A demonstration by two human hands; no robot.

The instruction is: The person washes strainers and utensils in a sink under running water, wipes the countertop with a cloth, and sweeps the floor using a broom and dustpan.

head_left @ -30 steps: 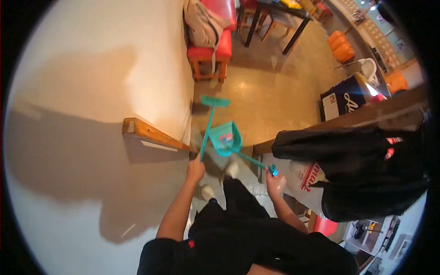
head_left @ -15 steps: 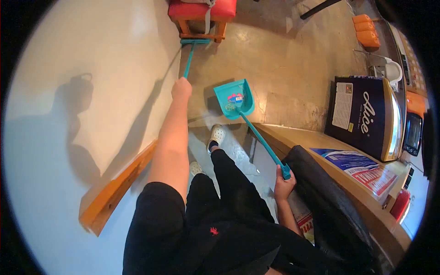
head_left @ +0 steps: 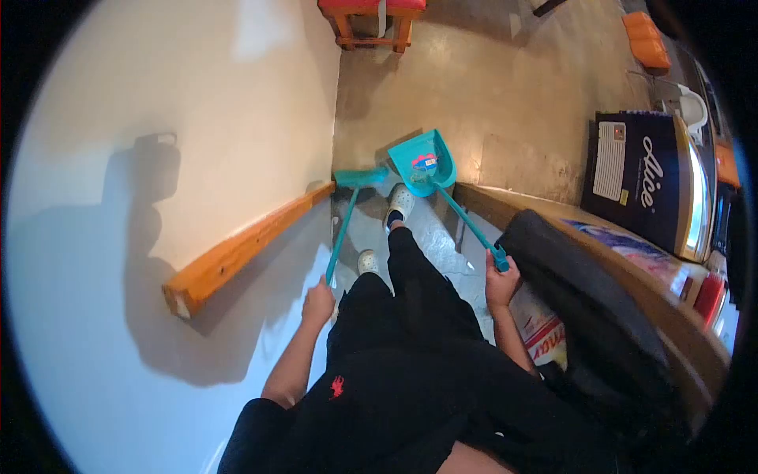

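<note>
My left hand is closed around the handle of a teal broom. The broom's head lies on the floor by the wall, just in front of my feet, and its bristles are blurred. In my right hand I grip the top of the handle of a teal dustpan. The pan rests on the floor ahead of my shoe, right of the broom head and a little farther forward. A pink and blue label sticks inside the pan, with what looks like some debris beside it.
A wooden rail runs along the left wall. A red-seated wooden stool stands ahead by the wall. On the right is a wooden counter edge with a dark box marked "Alice". A dark cloth hangs near my right arm.
My left hand has drawn the broom back from the stool toward my feet. The dustpan has stayed near the same floor spot, with my right hand still on it. The view has shifted slightly.
</note>
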